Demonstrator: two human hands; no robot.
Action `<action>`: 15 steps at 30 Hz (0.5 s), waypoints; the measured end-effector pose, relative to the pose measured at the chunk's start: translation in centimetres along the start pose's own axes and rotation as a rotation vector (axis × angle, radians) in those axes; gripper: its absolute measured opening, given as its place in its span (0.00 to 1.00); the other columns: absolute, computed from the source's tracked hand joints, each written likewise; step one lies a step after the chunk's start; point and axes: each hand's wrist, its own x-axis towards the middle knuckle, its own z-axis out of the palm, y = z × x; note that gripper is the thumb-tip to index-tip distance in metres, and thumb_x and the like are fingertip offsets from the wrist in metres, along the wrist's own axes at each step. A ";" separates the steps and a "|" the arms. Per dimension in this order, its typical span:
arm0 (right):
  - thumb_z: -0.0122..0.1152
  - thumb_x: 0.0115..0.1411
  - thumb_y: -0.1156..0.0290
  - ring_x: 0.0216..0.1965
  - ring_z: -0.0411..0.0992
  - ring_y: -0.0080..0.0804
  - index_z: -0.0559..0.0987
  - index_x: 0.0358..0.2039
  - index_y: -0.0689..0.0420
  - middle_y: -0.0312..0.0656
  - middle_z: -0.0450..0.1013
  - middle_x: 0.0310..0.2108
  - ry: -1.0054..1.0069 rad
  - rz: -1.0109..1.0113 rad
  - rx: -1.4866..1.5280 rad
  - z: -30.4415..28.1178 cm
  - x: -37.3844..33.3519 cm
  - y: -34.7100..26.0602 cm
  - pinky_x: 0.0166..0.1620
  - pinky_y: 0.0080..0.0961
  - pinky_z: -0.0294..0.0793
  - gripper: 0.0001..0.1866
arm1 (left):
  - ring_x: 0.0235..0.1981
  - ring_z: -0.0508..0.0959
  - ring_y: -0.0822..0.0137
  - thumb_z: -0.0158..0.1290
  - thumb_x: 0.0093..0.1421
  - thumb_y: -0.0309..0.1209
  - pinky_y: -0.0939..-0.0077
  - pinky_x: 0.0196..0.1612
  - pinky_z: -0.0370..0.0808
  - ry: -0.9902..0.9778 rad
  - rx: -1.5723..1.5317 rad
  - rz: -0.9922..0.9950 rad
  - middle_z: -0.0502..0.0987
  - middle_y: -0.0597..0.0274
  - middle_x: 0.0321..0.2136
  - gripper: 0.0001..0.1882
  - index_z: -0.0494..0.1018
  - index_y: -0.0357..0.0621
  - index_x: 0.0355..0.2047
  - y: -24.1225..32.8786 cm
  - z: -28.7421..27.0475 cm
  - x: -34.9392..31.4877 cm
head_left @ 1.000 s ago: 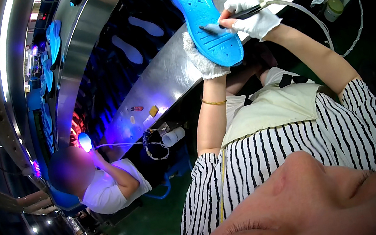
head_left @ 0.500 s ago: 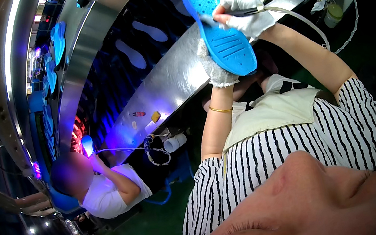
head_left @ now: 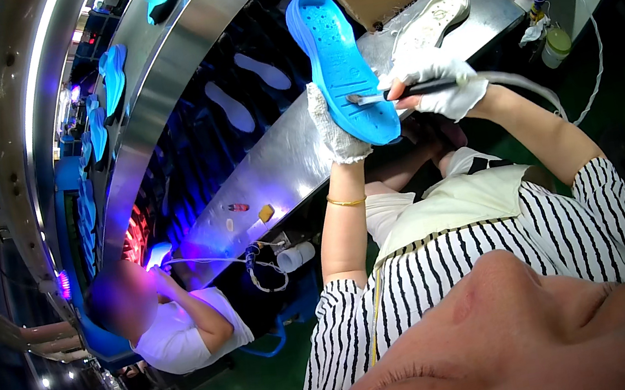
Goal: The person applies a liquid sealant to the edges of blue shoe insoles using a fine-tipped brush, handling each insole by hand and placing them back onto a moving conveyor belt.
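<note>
Left hand (head_left: 334, 135): grip clasping blue sole (head_left: 338, 58). Right hand (head_left: 440, 91): grip pinching brush (head_left: 379, 97). Worktop (head_left: 273, 156), right of blue: white sole (head_left: 432, 19).

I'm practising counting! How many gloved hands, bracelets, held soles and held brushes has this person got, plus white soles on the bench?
Gloved hands: 2 (left hand, right hand)
Bracelet: 1
Held blue sole: 1
Held brush: 1
White sole: 1
Total: 6

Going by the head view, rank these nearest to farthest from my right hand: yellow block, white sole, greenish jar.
1. White sole: just beyond your right hand, on the metal bench.
2. Greenish jar: off to the right.
3. Yellow block: well to the left, on the bench.
</note>
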 end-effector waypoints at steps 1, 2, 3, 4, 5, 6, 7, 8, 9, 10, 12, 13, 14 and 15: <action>0.63 0.45 0.83 0.32 0.72 0.28 0.77 0.27 0.59 0.39 0.74 0.28 0.053 0.027 0.047 -0.6 -0.1 0.6 0.38 0.23 0.70 0.08 | 0.40 0.75 0.58 0.39 0.58 0.57 0.64 0.45 0.73 0.003 0.007 -0.004 0.73 0.52 0.42 0.34 0.63 0.41 0.52 0.2 0.7 0.0; 0.63 0.46 0.83 0.32 0.72 0.28 0.77 0.28 0.60 0.40 0.74 0.30 0.099 0.005 0.033 -1.4 0.3 1.6 0.39 0.22 0.70 0.08 | 0.40 0.75 0.58 0.39 0.58 0.57 0.64 0.45 0.73 -0.009 0.022 -0.018 0.73 0.52 0.42 0.34 0.63 0.40 0.52 0.3 1.2 0.0; 0.62 0.46 0.84 0.34 0.73 0.28 0.77 0.28 0.60 0.40 0.74 0.32 0.120 0.011 0.084 -1.6 1.2 1.9 0.40 0.23 0.71 0.08 | 0.40 0.75 0.58 0.39 0.58 0.57 0.64 0.45 0.73 -0.002 0.042 -0.016 0.73 0.52 0.42 0.34 0.63 0.40 0.52 0.7 1.2 -0.5; 0.62 0.47 0.84 0.35 0.73 0.28 0.76 0.29 0.61 0.41 0.74 0.33 0.150 0.017 0.123 -2.2 2.2 1.5 0.41 0.23 0.72 0.08 | 0.40 0.75 0.58 0.39 0.58 0.58 0.64 0.45 0.73 -0.009 0.061 -0.022 0.73 0.52 0.42 0.34 0.63 0.40 0.52 0.9 1.5 -0.6; 0.60 0.47 0.84 0.36 0.73 0.30 0.76 0.30 0.62 0.42 0.73 0.35 0.147 -0.132 -0.042 -2.8 3.3 1.0 0.41 0.24 0.72 0.08 | 0.41 0.75 0.54 0.39 0.58 0.58 0.59 0.48 0.71 0.044 0.142 0.023 0.72 0.47 0.44 0.37 0.61 0.38 0.53 0.9 1.9 -0.7; 0.60 0.45 0.85 0.36 0.73 0.34 0.76 0.28 0.62 0.44 0.73 0.33 0.174 -0.259 -0.157 -3.3 4.1 0.9 0.41 0.24 0.72 0.08 | 0.41 0.75 0.54 0.39 0.58 0.58 0.60 0.47 0.72 0.042 0.146 0.023 0.72 0.47 0.44 0.36 0.61 0.38 0.53 1.2 2.5 -0.3; 0.60 0.44 0.86 0.36 0.73 0.36 0.76 0.27 0.62 0.45 0.73 0.31 0.125 -0.336 -0.259 -4.0 4.2 0.3 0.41 0.25 0.72 0.09 | 0.40 0.75 0.55 0.40 0.58 0.58 0.60 0.46 0.73 0.040 0.150 0.023 0.72 0.48 0.44 0.36 0.62 0.38 0.53 1.5 2.9 0.1; 0.60 0.42 0.86 0.35 0.73 0.38 0.76 0.26 0.62 0.46 0.73 0.30 0.076 -0.411 -0.364 -4.6 4.0 -0.5 0.40 0.25 0.72 0.09 | 0.40 0.75 0.55 0.40 0.57 0.58 0.61 0.45 0.73 0.037 0.153 0.023 0.72 0.48 0.43 0.36 0.62 0.38 0.53 1.9 3.5 0.6; 0.59 0.41 0.86 0.34 0.73 0.39 0.75 0.25 0.61 0.45 0.73 0.27 0.050 -0.420 -0.362 -4.2 4.0 -0.6 0.39 0.26 0.72 0.09 | 0.39 0.76 0.57 0.41 0.57 0.57 0.62 0.44 0.74 0.030 0.190 0.074 0.73 0.49 0.43 0.36 0.62 0.38 0.52 3.0 4.0 0.5; 0.59 0.41 0.86 0.32 0.73 0.39 0.75 0.24 0.61 0.44 0.73 0.26 0.071 -0.402 -0.385 -4.6 3.4 -1.8 0.37 0.26 0.72 0.08 | 0.37 0.76 0.60 0.40 0.57 0.59 0.64 0.41 0.75 -0.044 0.226 0.111 0.73 0.52 0.40 0.35 0.63 0.39 0.51 3.8 5.6 1.3; 0.59 0.40 0.85 0.31 0.73 0.39 0.75 0.24 0.61 0.44 0.73 0.26 0.072 -0.305 -0.331 -4.8 2.3 -2.5 0.36 0.26 0.72 0.08 | 0.36 0.76 0.57 0.37 0.56 0.62 0.62 0.41 0.76 -0.183 0.210 0.026 0.73 0.48 0.40 0.38 0.62 0.38 0.51 6.5 7.2 2.5; 0.61 0.41 0.84 0.32 0.73 0.37 0.76 0.25 0.61 0.44 0.73 0.27 0.104 -0.283 -0.304 -4.9 2.2 -3.2 0.37 0.25 0.71 0.08 | 0.36 0.76 0.55 0.35 0.56 0.63 0.61 0.40 0.75 -0.254 0.272 0.117 0.72 0.46 0.40 0.40 0.62 0.37 0.51 8.2 7.9 3.3; 0.62 0.42 0.83 0.33 0.73 0.35 0.76 0.26 0.60 0.44 0.73 0.29 0.144 -0.229 -0.355 -5.3 2.0 -3.9 0.39 0.25 0.70 0.08 | 0.36 0.76 0.53 0.33 0.56 0.64 0.60 0.40 0.75 -0.336 0.330 0.202 0.72 0.43 0.39 0.42 0.62 0.35 0.51 9.9 8.9 4.5; 0.62 0.43 0.83 0.34 0.73 0.35 0.76 0.26 0.60 0.44 0.74 0.29 0.199 -0.197 -0.342 -5.7 1.4 -4.0 0.39 0.25 0.70 0.07 | 0.37 0.76 0.52 0.33 0.57 0.63 0.58 0.42 0.74 -0.379 0.298 0.190 0.72 0.45 0.40 0.39 0.62 0.38 0.51 11.5 10.1 6.9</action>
